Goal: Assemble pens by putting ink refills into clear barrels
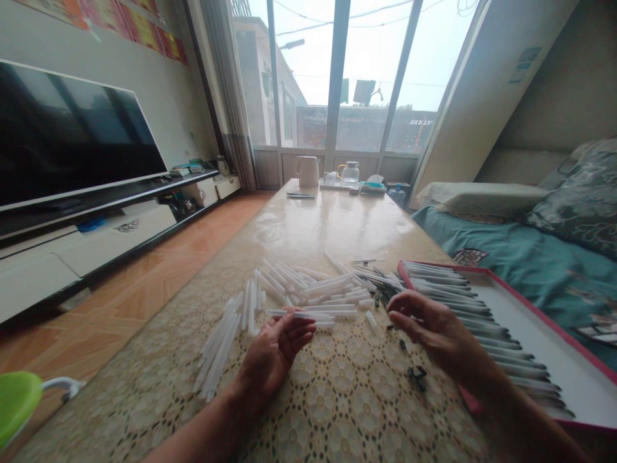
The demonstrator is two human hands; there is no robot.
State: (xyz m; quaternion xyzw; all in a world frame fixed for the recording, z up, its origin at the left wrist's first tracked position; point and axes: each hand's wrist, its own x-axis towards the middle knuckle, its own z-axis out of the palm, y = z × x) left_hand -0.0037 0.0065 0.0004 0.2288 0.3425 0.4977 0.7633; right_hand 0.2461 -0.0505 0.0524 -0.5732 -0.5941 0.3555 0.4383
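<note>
My left hand (277, 350) rests on the patterned tablecloth with its fingers curled round a white plastic tube (308, 316). My right hand (431, 325) hovers just right of it, fingers bent in a pinch; whatever it holds is too small to name. Between and beyond the hands lies a loose pile of white tubes (294, 286), with more fanned out at the left (219, 344). Thin dark refills (380, 280) lie beside the pile. A few small black pieces (417, 375) sit near my right wrist.
A red-rimmed white tray (554, 347) with a row of assembled pens (482, 321) lies at the right. A white jug (307, 171) and glass pot (349, 173) stand at the table's far end. TV and low stand on the left, bed on the right, green object (17, 402) at lower left.
</note>
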